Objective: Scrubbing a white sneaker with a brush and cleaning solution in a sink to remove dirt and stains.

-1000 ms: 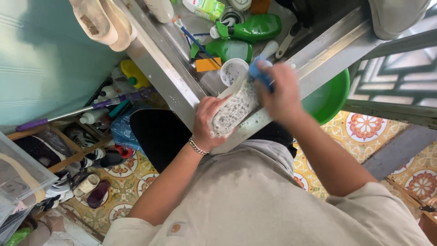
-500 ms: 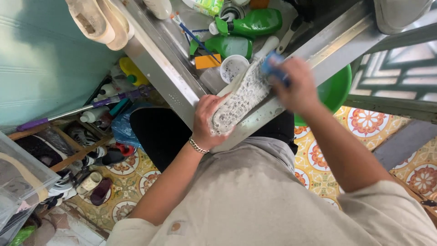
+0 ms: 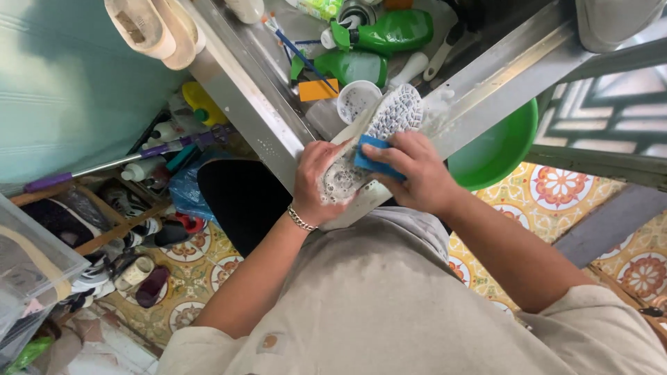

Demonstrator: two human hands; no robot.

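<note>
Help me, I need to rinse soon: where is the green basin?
In the head view, the green basin sits right of the right hand, tucked under the metal bench above the patterned floor tiles.

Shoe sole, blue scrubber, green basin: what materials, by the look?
Shoe sole: likely moulded rubber, pale and matte, with a studded tread under suds. Blue scrubber in the right hand: probably sponge or plastic; can't tell. Green basin: glossy plastic, probably.

Left hand (image 3: pixel 316 184) curled in a grip, right hand (image 3: pixel 415 170) fingers clenched, both forearms extended
</note>
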